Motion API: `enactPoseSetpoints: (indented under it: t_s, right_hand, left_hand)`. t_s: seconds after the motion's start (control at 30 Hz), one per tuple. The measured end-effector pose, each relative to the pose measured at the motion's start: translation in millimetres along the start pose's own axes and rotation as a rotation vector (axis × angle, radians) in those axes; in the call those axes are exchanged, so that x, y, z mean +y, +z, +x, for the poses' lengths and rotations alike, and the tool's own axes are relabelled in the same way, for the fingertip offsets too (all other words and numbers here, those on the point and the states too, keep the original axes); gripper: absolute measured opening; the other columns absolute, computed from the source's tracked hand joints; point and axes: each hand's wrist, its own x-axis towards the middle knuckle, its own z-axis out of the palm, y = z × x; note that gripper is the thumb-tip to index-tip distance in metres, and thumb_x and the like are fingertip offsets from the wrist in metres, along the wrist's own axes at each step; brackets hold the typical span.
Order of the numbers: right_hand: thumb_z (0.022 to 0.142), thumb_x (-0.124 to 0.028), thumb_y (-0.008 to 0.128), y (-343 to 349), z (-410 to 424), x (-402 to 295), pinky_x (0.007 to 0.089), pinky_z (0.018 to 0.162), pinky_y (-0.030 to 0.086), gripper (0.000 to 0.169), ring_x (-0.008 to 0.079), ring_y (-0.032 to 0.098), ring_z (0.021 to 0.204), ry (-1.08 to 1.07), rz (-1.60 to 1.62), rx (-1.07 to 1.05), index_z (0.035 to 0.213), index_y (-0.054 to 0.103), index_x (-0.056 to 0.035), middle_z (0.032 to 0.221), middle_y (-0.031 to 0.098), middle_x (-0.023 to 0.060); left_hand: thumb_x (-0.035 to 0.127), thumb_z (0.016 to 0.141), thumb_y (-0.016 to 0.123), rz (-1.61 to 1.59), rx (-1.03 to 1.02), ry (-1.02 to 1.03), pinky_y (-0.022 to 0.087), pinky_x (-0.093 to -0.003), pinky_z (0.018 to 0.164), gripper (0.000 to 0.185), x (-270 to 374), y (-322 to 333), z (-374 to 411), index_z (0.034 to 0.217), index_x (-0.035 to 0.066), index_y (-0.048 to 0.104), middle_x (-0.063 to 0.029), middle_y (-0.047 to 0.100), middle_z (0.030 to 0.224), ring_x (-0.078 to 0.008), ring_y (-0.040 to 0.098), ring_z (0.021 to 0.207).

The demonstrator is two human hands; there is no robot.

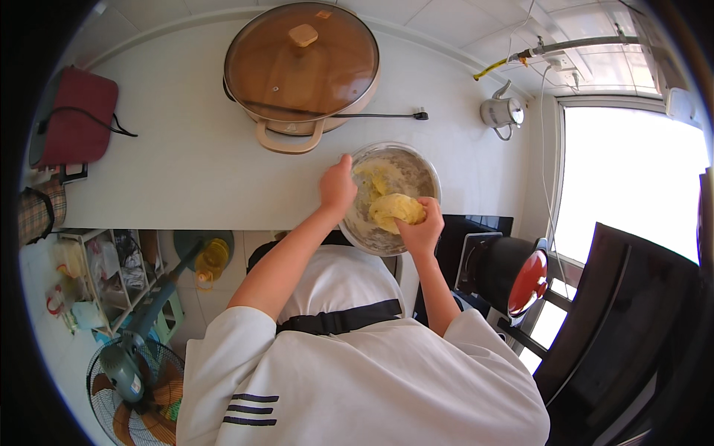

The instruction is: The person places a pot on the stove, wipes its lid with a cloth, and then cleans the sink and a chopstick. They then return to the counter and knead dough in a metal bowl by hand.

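A round metal mixing bowl point(415, 161) sits at the front edge of the white counter, close to my body. Flour and bits of yellow dough coat its inside. My left hand point(338, 189) grips the bowl's left rim, thumb pointing up. A lump of soft yellow dough point(395, 211) is held in my right hand point(422, 226) over the right part of the bowl, with the fingers curled around its right end. More yellow dough point(375, 179) clings to the bowl's far inner side. The fingers of my left hand are partly hidden.
An electric pan point(301, 61) with a brown glass lid stands behind the bowl, its plug point(420, 114) lying to the right. A metal pot point(502, 111) stands back right. A black pot point(502, 273) with a red lid is right, a maroon appliance point(83, 117) far left, a fan point(131, 379) lower left.
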Motion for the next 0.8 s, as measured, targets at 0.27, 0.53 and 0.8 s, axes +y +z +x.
enactPoseSetpoints:
  t_s: [0.27, 0.53, 0.8]
  right_hand:
    - [0.061, 0.005, 0.075, -32.5, 40.2, -29.2, 0.0315, 0.078, 0.046, 0.048, 0.0225, 0.053, 0.085, -0.199, 0.093, 0.079, 0.097, 0.045, -0.0037, 0.092, 0.05, 0.0097]
    - [0.082, -0.025, 0.072, -15.0, 21.6, 5.4, 0.0458, 0.097, 0.042, 0.028, 0.0375, 0.047, 0.123, -0.006, -0.061, -0.487, 0.101, 0.069, -0.0048, 0.13, 0.054, 0.0187]
    - [0.088, -0.036, 0.057, 119.2, 5.8, 25.4, 0.0551, 0.099, 0.03, 0.053, 0.0392, 0.041, 0.123, -0.118, -0.582, -0.062, 0.133, 0.048, -0.0103, 0.13, 0.047, 0.021]
  left_hand:
    - [-0.003, 0.076, 0.056, 0.044, 0.005, 0.082, 0.047, -0.0512, 0.063, 0.022, 0.5, 7.8, -1.1, 0.096, 0.003, 0.049, -0.0193, 0.063, 0.076, -0.0408, 0.062, 0.078]
    - [-0.005, 0.075, 0.056, 0.009, 0.014, 0.063, 0.048, -0.0508, 0.063, 0.024, 0.7, 10.1, 0.8, 0.097, 0.003, 0.05, -0.02, 0.063, 0.076, -0.0409, 0.062, 0.077]
    - [-0.003, 0.074, 0.056, -0.034, 0.047, 0.08, 0.048, -0.0519, 0.063, 0.019, 1.9, 7.7, -0.4, 0.091, 0.002, 0.05, -0.0209, 0.063, 0.074, -0.0432, 0.061, 0.074]
